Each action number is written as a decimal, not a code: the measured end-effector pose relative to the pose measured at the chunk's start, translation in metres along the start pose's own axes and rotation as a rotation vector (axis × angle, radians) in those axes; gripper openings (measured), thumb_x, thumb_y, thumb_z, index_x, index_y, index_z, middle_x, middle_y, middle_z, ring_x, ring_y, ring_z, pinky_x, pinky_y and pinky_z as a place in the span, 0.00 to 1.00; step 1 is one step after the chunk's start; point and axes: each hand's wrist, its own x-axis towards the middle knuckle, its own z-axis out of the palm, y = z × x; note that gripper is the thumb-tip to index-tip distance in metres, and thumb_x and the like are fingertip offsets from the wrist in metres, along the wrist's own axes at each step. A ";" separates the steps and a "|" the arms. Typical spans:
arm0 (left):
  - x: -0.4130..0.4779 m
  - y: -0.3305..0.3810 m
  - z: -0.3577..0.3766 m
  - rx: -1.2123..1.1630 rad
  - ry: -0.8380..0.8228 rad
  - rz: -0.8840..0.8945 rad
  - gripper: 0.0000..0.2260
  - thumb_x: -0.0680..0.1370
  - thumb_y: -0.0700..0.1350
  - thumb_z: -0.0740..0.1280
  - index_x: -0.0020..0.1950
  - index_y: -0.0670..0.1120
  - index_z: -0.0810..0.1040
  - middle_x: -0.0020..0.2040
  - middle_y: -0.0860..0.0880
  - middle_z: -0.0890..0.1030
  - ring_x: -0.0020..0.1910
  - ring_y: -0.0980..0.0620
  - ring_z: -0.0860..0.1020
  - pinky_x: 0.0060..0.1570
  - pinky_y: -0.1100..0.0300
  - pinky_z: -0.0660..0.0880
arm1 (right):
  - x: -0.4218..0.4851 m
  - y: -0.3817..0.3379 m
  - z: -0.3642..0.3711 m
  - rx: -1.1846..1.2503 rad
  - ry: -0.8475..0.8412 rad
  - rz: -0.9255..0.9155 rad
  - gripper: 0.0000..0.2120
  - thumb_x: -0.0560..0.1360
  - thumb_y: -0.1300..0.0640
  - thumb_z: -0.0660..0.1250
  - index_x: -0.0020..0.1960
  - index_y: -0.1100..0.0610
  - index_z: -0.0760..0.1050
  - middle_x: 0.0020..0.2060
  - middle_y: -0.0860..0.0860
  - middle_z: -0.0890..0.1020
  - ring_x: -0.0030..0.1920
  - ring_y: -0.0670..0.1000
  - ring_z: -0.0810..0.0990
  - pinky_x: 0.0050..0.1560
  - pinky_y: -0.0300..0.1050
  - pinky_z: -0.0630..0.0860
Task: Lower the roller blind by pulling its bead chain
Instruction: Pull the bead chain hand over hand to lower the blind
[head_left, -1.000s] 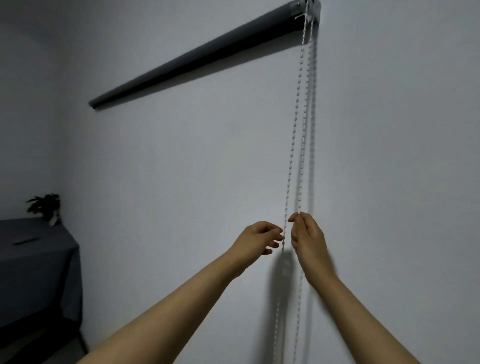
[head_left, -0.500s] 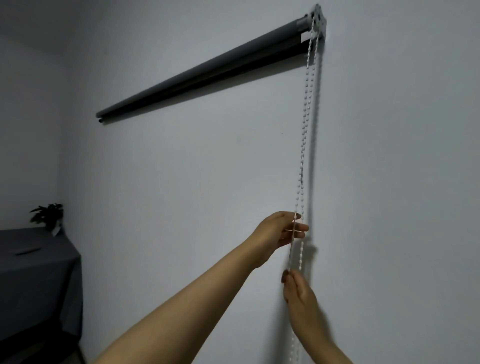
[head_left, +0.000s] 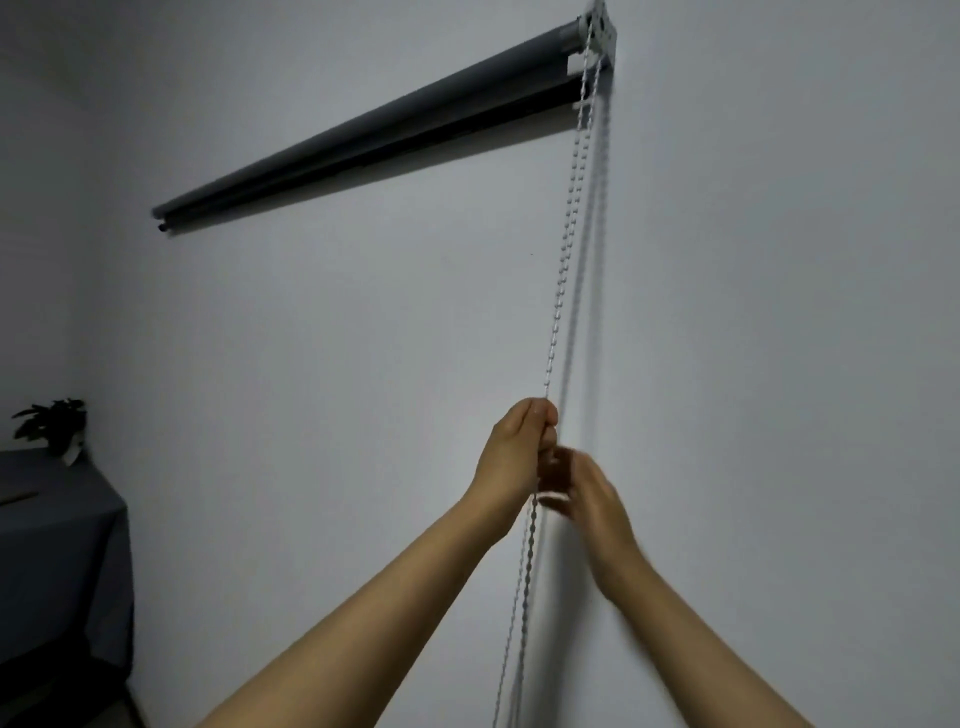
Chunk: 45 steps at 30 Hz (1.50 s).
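Head view: left fingers (head_left: 540, 418) closed around bead chain (head_left: 563, 260); right fingers (head_left: 553, 501) blurred, grip unclear.

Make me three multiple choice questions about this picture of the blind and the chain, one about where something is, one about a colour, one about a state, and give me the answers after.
1. Where is the potted plant?
A. on the dark table at far left
B. hanging from the blind
C. beside the right hand

2. What colour is the chain?
A. black
B. white
C. red

3. How far down is the blind?
A. fully lowered
B. halfway down
C. almost fully rolled up

Answers: 1 A, the plant stands on the table at the left edge. 2 B, the beads show white against the grey wall. 3 C, only a narrow dark strip hangs below the roll. The left hand is shut on the chain; the right hand is blurred.
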 end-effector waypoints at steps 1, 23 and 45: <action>-0.006 -0.003 -0.002 -0.015 -0.013 0.002 0.15 0.80 0.46 0.53 0.35 0.51 0.70 0.22 0.57 0.66 0.24 0.59 0.65 0.30 0.69 0.66 | 0.007 -0.015 0.000 0.061 0.012 -0.006 0.14 0.80 0.53 0.53 0.49 0.51 0.77 0.38 0.46 0.85 0.42 0.47 0.83 0.42 0.38 0.77; -0.039 -0.040 -0.003 -0.095 -0.082 -0.369 0.15 0.80 0.41 0.52 0.51 0.43 0.79 0.42 0.48 0.84 0.45 0.50 0.82 0.50 0.59 0.79 | 0.009 -0.065 0.007 -0.322 0.216 -0.097 0.14 0.79 0.56 0.52 0.36 0.55 0.67 0.26 0.48 0.66 0.27 0.47 0.63 0.32 0.41 0.62; 0.007 0.017 -0.001 -0.028 -0.014 -0.039 0.12 0.81 0.44 0.52 0.41 0.49 0.71 0.24 0.56 0.65 0.24 0.57 0.61 0.27 0.66 0.60 | -0.018 0.011 0.021 -0.250 -0.082 0.136 0.18 0.79 0.52 0.48 0.42 0.52 0.76 0.27 0.48 0.78 0.31 0.49 0.75 0.37 0.38 0.73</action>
